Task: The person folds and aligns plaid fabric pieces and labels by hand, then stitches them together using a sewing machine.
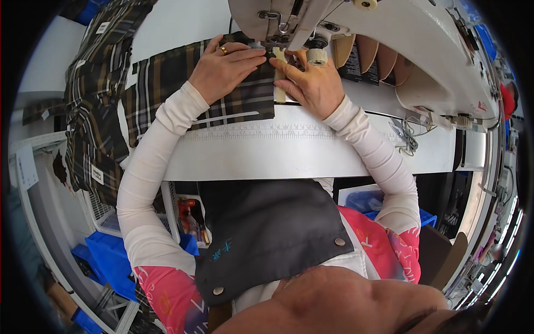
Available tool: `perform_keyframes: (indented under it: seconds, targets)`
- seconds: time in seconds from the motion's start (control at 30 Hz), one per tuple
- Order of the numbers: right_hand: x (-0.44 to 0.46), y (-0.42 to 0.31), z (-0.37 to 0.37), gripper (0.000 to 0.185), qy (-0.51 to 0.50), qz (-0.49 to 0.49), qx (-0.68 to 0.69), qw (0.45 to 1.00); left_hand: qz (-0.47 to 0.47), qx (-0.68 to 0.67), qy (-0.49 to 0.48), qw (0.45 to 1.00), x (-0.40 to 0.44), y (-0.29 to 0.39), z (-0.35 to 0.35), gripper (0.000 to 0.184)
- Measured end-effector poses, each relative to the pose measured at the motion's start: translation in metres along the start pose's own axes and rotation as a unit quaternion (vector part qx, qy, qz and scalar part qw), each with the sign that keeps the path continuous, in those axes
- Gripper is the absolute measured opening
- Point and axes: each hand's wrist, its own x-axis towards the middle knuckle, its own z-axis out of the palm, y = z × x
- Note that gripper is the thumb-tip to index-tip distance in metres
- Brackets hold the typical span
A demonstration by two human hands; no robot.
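Observation:
Dark plaid fabric [167,83] lies on the white sewing table [267,156], its right edge under the needle area of a white sewing machine [411,33]. My left hand [225,67], with a ring on one finger, rests on this fabric with its fingers stretched toward the needle. Just right of the needle is my right hand [314,83], thumb and forefinger apart, touching the fabric's edge and a pale strip [280,83]. The needle tip is hard to make out. A printed ruler scale runs along the table in front of the fabric.
More plaid fabric [94,111] with white labels hangs over the table's left side. Small metal scissors or snips [409,139] lie at the right. Curved brown pieces [367,53] stand behind the machine's needle area. Blue bins [114,261] sit below at the left.

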Motion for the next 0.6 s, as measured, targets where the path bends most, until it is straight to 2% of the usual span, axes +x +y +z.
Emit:
perform_keyframes:
  seconds: [0.3, 0.47, 0.6]
  targets:
    - [0.002, 0.003, 0.0, 0.037, -0.006, 0.0, -0.006, 1.0, -0.006, -0.033, 0.007, 0.999, 0.001, -0.003, 0.002, 0.026]
    - [-0.003, 0.0, 0.001, 0.033, 0.004, 0.022, 0.003, 1.0, -0.036, -0.035, -0.055, 0.997, 0.005, 0.001, -0.011, 0.035]
    - [-0.022, -0.008, -0.012, 0.03, 0.027, 0.027, 0.037, 0.999, -0.041, -0.01, -0.122, 0.992, -0.004, 0.052, -0.058, 0.038]
